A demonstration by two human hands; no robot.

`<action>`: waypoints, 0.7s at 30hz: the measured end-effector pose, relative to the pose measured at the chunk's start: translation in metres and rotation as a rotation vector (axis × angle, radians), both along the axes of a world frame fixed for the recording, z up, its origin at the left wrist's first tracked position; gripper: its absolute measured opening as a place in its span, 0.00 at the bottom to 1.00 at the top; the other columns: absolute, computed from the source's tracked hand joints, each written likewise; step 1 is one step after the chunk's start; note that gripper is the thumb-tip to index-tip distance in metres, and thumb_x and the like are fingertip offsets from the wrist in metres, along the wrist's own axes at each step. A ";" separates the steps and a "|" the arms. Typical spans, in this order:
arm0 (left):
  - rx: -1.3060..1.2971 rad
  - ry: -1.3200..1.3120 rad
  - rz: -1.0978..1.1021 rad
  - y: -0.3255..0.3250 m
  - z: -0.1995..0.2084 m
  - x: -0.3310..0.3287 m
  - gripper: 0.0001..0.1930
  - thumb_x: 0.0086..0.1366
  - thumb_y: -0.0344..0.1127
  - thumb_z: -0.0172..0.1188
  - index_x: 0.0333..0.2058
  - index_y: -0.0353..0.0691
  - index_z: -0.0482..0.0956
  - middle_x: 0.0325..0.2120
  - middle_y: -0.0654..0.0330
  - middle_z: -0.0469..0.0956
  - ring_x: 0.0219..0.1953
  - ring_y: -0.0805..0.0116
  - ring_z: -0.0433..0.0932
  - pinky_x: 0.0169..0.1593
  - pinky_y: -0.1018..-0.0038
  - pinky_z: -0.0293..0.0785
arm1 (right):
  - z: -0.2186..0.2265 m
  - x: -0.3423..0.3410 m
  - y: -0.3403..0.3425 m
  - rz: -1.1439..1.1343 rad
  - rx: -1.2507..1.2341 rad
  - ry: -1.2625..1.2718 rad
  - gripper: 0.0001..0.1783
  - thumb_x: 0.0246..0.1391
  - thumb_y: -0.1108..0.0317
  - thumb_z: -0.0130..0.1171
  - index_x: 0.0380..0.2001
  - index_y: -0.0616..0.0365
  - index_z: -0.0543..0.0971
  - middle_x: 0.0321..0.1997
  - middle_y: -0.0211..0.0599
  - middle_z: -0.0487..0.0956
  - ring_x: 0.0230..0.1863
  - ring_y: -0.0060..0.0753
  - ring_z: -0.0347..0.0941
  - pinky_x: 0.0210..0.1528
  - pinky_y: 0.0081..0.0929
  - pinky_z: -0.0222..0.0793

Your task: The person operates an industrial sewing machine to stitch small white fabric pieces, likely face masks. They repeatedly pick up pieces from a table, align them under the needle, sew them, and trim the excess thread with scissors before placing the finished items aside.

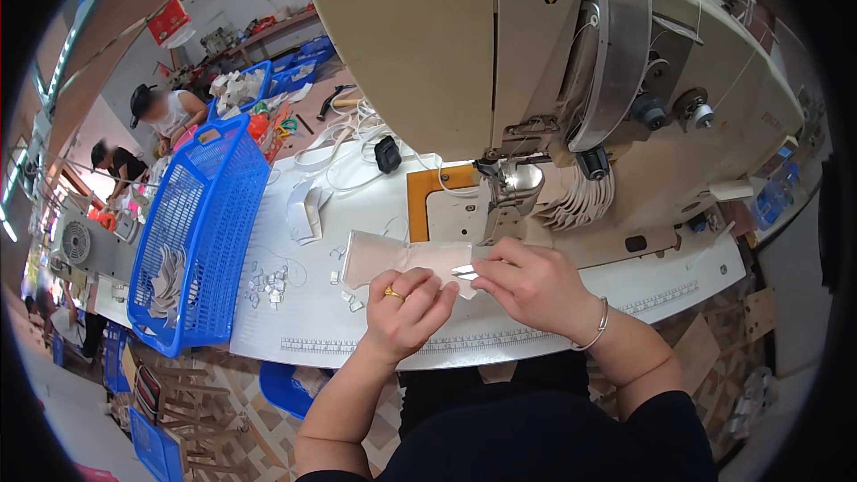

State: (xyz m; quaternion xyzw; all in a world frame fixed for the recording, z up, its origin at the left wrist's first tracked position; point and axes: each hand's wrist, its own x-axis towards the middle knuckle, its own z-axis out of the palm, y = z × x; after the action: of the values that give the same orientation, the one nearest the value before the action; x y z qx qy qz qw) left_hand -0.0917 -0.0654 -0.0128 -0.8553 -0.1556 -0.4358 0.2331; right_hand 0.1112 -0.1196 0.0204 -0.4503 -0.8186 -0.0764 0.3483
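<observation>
A pale pink flat panel with white edging lies in front of the sewing machine's needle area. My left hand, with a ring on one finger, pinches the lower edge of this panel. At its right end, my right hand is closed on a small pair of thread snips. The silver blades point left over the panel, near the left fingertips. The handle is hidden inside my right hand.
A blue basket with cut pieces stands left. Small metal bits and a folded white piece lie on the white table. Stacked pale pieces sit behind the needle. White straps lie beyond. Two people work far left.
</observation>
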 end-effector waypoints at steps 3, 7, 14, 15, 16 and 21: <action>-0.020 0.004 0.000 0.000 -0.001 0.001 0.10 0.43 0.31 0.59 0.29 0.45 0.78 0.26 0.67 0.73 0.31 0.72 0.74 0.37 0.74 0.63 | -0.003 0.002 0.004 0.013 -0.010 0.011 0.09 0.44 0.65 0.62 0.29 0.56 0.77 0.27 0.28 0.69 0.21 0.30 0.72 0.22 0.25 0.68; -0.024 -0.001 -0.012 0.002 -0.002 0.001 0.10 0.43 0.31 0.59 0.29 0.45 0.78 0.26 0.67 0.72 0.31 0.72 0.74 0.37 0.75 0.63 | -0.005 0.001 0.001 -0.006 -0.007 0.061 0.08 0.44 0.65 0.62 0.28 0.55 0.76 0.27 0.28 0.69 0.22 0.30 0.72 0.23 0.25 0.69; -0.007 0.020 -0.010 0.002 -0.004 0.001 0.10 0.44 0.30 0.58 0.30 0.45 0.78 0.26 0.67 0.72 0.31 0.72 0.74 0.37 0.75 0.63 | -0.007 0.004 0.006 0.037 -0.081 0.036 0.10 0.44 0.65 0.62 0.30 0.55 0.77 0.29 0.29 0.70 0.24 0.31 0.72 0.24 0.26 0.69; -0.008 0.022 -0.011 0.002 -0.004 0.001 0.10 0.44 0.30 0.58 0.30 0.45 0.78 0.26 0.67 0.72 0.31 0.72 0.74 0.37 0.74 0.63 | -0.008 0.003 0.005 0.024 -0.072 0.071 0.10 0.44 0.65 0.62 0.30 0.55 0.77 0.29 0.29 0.70 0.24 0.31 0.72 0.25 0.26 0.69; -0.020 0.023 -0.012 0.001 -0.005 0.001 0.10 0.44 0.30 0.58 0.30 0.45 0.78 0.26 0.67 0.72 0.31 0.72 0.74 0.37 0.74 0.63 | -0.010 0.002 0.004 0.011 -0.063 0.107 0.10 0.44 0.65 0.62 0.30 0.55 0.77 0.29 0.29 0.70 0.24 0.31 0.73 0.25 0.26 0.70; -0.027 0.033 -0.016 0.001 -0.004 0.002 0.10 0.44 0.30 0.58 0.30 0.45 0.78 0.26 0.67 0.73 0.31 0.72 0.74 0.37 0.74 0.63 | -0.009 -0.002 0.000 -0.015 -0.072 0.129 0.09 0.44 0.66 0.62 0.30 0.56 0.77 0.29 0.30 0.71 0.24 0.32 0.73 0.25 0.26 0.70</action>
State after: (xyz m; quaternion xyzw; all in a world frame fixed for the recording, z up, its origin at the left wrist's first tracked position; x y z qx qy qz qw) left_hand -0.0902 -0.0642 -0.0168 -0.8667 -0.1506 -0.4212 0.2206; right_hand 0.1096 -0.1198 0.0114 -0.4727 -0.7933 -0.0201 0.3833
